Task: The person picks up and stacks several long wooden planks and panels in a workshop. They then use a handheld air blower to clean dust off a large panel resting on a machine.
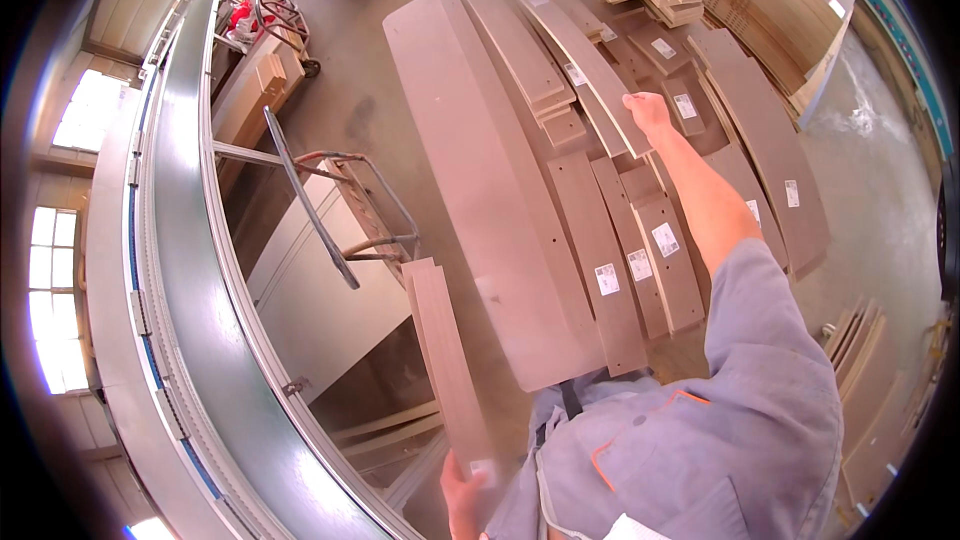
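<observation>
Presently, the left hand [462, 492], low beside the body, grips the near end of narrow boards [447, 370] pointing forward. Ahead, the right hand [648, 112], arm extended, appears closed on the right edge of a long brown board [592, 52], near its closer end, long axis running away forward-left.

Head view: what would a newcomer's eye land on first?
Probably the spread of brown boards, many with white labels, across the middle and upper right, the right hand at one long board's edge. Lower centre, the left hand holds narrow brown pieces. Down the left side runs a long grey-green conveyor, bent by the fisheye.
</observation>
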`<control>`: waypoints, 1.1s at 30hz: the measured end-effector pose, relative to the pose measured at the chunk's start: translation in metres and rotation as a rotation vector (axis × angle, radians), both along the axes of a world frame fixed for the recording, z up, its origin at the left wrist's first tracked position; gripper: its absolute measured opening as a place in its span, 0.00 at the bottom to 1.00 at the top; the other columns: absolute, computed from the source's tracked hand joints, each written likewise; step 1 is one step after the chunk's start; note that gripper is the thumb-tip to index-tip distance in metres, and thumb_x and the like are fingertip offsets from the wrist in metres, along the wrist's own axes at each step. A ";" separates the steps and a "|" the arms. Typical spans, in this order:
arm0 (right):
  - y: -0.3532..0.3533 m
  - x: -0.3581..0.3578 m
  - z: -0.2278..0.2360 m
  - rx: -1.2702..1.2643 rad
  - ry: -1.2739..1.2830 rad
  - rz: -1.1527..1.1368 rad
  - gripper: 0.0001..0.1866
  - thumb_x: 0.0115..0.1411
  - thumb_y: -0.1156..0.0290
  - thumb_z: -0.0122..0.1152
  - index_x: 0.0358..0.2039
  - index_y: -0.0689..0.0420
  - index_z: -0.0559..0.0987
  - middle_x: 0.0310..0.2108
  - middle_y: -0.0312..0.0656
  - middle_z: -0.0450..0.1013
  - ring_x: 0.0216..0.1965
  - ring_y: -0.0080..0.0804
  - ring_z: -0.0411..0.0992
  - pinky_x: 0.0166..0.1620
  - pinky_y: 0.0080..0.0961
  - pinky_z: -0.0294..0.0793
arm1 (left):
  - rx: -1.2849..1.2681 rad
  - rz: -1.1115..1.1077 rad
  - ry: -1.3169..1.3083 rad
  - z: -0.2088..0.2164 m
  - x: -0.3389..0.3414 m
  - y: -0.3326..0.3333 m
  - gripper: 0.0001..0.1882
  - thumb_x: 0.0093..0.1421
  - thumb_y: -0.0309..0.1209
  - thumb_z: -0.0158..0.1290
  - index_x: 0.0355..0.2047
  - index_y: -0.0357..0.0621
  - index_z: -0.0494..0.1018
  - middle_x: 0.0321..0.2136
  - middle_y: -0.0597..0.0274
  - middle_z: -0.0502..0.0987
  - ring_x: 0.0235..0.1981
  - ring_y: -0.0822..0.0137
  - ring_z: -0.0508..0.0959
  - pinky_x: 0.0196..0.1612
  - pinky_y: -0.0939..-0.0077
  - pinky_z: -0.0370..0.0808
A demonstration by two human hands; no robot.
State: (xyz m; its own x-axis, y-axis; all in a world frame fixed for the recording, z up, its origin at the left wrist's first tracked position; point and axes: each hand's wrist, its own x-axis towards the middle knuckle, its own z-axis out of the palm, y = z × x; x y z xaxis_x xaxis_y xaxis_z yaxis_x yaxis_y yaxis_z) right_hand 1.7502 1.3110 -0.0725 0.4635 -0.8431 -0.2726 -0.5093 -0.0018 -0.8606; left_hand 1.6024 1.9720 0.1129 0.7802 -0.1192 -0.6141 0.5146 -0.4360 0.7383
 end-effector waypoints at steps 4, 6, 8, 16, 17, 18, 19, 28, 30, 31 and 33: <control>0.008 -0.001 0.004 -0.186 0.196 0.082 0.30 0.51 0.56 0.59 0.50 0.63 0.71 0.48 0.53 0.69 0.51 0.45 0.67 0.53 0.34 0.66 | -0.028 -0.014 0.015 -0.001 0.003 -0.004 0.35 0.39 0.22 0.54 0.53 0.32 0.65 0.46 0.58 0.72 0.48 0.67 0.71 0.52 0.75 0.65; 0.021 -0.003 0.005 -0.354 0.299 0.134 0.37 0.50 0.54 0.60 0.56 0.63 0.63 0.53 0.55 0.64 0.55 0.47 0.62 0.57 0.35 0.62 | -0.028 0.005 0.023 -0.002 -0.001 0.000 0.35 0.39 0.21 0.53 0.53 0.32 0.65 0.46 0.58 0.72 0.48 0.66 0.71 0.52 0.75 0.65; 0.048 -0.013 0.017 -0.447 0.335 0.218 0.46 0.49 0.53 0.61 0.62 0.62 0.53 0.57 0.57 0.58 0.58 0.49 0.58 0.60 0.36 0.59 | -0.043 0.077 0.041 -0.005 -0.004 -0.001 0.34 0.39 0.19 0.53 0.53 0.32 0.65 0.46 0.58 0.72 0.48 0.66 0.71 0.51 0.75 0.66; 0.092 -0.001 0.021 -0.452 0.498 0.281 0.44 0.49 0.63 0.59 0.63 0.58 0.48 0.52 0.55 0.62 0.54 0.48 0.63 0.54 0.38 0.66 | -0.185 0.149 0.056 -0.008 0.005 0.007 0.38 0.39 0.17 0.55 0.55 0.33 0.61 0.45 0.57 0.73 0.46 0.64 0.73 0.50 0.72 0.68; 0.090 -0.002 0.027 -0.446 0.502 0.274 0.44 0.49 0.63 0.59 0.63 0.58 0.49 0.52 0.55 0.62 0.54 0.48 0.63 0.54 0.38 0.66 | -0.207 0.174 0.036 -0.019 0.003 0.020 0.39 0.39 0.17 0.57 0.56 0.33 0.59 0.44 0.56 0.74 0.45 0.63 0.74 0.50 0.70 0.70; 0.091 -0.005 0.030 -0.434 0.509 0.266 0.43 0.49 0.64 0.58 0.63 0.58 0.49 0.52 0.55 0.63 0.53 0.48 0.64 0.53 0.38 0.67 | -0.195 0.142 0.042 -0.021 0.008 0.028 0.39 0.40 0.18 0.56 0.56 0.33 0.60 0.45 0.57 0.73 0.46 0.64 0.73 0.51 0.71 0.69; 0.093 -0.005 0.033 -0.433 0.487 0.266 0.43 0.48 0.65 0.59 0.62 0.58 0.50 0.52 0.55 0.62 0.54 0.49 0.62 0.55 0.38 0.65 | -0.182 0.126 0.043 -0.020 0.015 0.030 0.38 0.40 0.18 0.55 0.56 0.33 0.61 0.45 0.58 0.73 0.47 0.65 0.72 0.51 0.72 0.67; 0.176 -0.025 0.053 -0.663 -0.125 0.359 0.36 0.48 0.70 0.58 0.58 0.63 0.59 0.56 0.55 0.59 0.59 0.49 0.56 0.61 0.38 0.55 | -0.144 0.036 -0.120 -0.037 0.078 0.034 0.39 0.41 0.17 0.56 0.57 0.32 0.59 0.44 0.59 0.73 0.45 0.69 0.73 0.50 0.76 0.68; 0.247 -0.041 0.088 -0.326 -0.152 0.522 0.35 0.47 0.71 0.58 0.56 0.64 0.61 0.56 0.53 0.60 0.59 0.49 0.56 0.61 0.37 0.54 | -0.166 -0.050 -0.204 -0.030 0.110 0.015 0.37 0.41 0.15 0.55 0.56 0.33 0.60 0.44 0.60 0.73 0.44 0.69 0.74 0.48 0.77 0.69; 0.274 -0.048 0.071 -0.292 -0.147 0.684 0.36 0.48 0.69 0.60 0.57 0.63 0.59 0.57 0.53 0.59 0.60 0.48 0.55 0.61 0.37 0.55 | -0.159 -0.063 -0.269 -0.016 0.127 -0.002 0.36 0.41 0.14 0.55 0.55 0.32 0.60 0.43 0.60 0.73 0.44 0.69 0.74 0.47 0.78 0.69; 0.347 -0.062 0.135 -0.091 -0.151 0.947 0.40 0.48 0.63 0.63 0.59 0.62 0.56 0.58 0.54 0.57 0.60 0.50 0.54 0.61 0.37 0.55 | -0.156 -0.040 -0.404 0.006 0.153 -0.025 0.38 0.43 0.14 0.55 0.57 0.29 0.57 0.47 0.58 0.70 0.47 0.69 0.71 0.50 0.77 0.68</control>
